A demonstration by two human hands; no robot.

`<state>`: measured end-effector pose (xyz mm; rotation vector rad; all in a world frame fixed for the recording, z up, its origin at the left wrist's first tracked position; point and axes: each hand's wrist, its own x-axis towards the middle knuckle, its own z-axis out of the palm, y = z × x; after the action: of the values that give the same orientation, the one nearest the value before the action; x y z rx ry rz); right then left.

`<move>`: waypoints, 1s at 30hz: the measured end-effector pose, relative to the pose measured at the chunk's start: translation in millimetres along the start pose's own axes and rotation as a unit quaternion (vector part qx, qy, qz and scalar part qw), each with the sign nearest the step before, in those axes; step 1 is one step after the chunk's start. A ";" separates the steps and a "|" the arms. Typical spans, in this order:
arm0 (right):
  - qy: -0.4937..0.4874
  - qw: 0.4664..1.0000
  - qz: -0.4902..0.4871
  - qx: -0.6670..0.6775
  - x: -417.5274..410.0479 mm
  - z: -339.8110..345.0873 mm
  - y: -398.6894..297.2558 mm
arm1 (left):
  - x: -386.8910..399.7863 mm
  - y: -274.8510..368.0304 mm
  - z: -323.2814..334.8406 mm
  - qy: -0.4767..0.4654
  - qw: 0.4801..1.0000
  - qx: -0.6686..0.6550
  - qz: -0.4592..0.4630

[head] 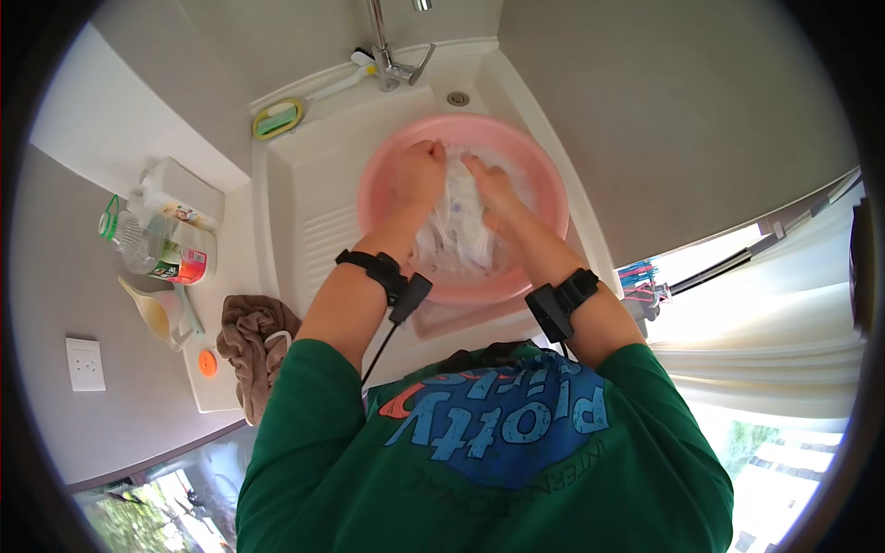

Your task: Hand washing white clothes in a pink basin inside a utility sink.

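Note:
A round pink plastic basin sits in a white laundry sink. Sudsy water and a wet white cloth fill its middle. My left hand is over the basin's left half, fingers curled closed at the upper left edge of the cloth, which seems to run into its grip. At the cloth's upper right is my right hand, its index finger and thumb side against the fabric; how firmly it grips does not show. Both wrists wear black strapped devices.
The sink has a ribbed washboard slope, a chrome faucet and a drain. A soap dish and a white brush lie along its rim. On the left ledge are a clear bottle, a white jug, a scoop and a brown cloth.

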<state>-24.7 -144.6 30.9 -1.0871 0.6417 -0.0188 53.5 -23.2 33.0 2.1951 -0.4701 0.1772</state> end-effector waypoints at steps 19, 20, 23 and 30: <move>0.018 0.646 -0.010 -0.763 8.4 -25.4 32.6 | -28.0 -52.8 19.0 -0.360 0.859 0.350 0.097; -0.006 0.652 -0.007 -0.759 12.2 -29.6 33.3 | -26.1 -51.5 21.7 -0.401 0.828 0.376 0.111; -0.047 0.643 0.002 -0.764 18.4 -29.2 30.7 | -19.8 -51.4 21.3 -0.463 0.788 0.389 0.118; -0.165 0.886 -0.104 -0.420 49.7 -69.5 30.8 | 18.6 -67.3 -8.7 -0.297 0.945 0.060 0.127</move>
<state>-27.2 -202.3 -39.3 -1.9450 0.1976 0.2781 97.3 16.2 -5.4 2.2791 -1.1028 -0.3414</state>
